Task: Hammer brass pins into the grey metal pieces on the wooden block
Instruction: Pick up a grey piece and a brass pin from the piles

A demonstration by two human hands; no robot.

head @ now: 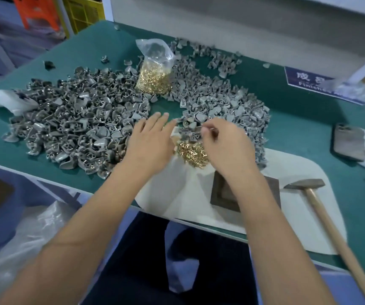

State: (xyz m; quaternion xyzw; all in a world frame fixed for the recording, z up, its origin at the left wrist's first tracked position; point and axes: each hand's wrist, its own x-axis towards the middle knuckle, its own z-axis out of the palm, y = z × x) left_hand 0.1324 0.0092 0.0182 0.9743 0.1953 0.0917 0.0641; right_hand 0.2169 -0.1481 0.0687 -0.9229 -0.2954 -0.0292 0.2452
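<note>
Grey metal pieces lie in two big heaps, one at the left and one at the right, on the green table. A small heap of loose brass pins sits on a white cloth between my hands. My left hand lies flat with straight fingers beside the pins. My right hand is curled, its fingertips pinching something small, likely a pin, above a few grey pieces. The dark wooden block lies under my right forearm, partly hidden. The hammer rests on the cloth to the right.
A clear bag of brass pins stands at the back between the heaps. A phone lies at the right on a printed sheet. A blue sign lies at the back right. The white cloth overhangs the table's front edge.
</note>
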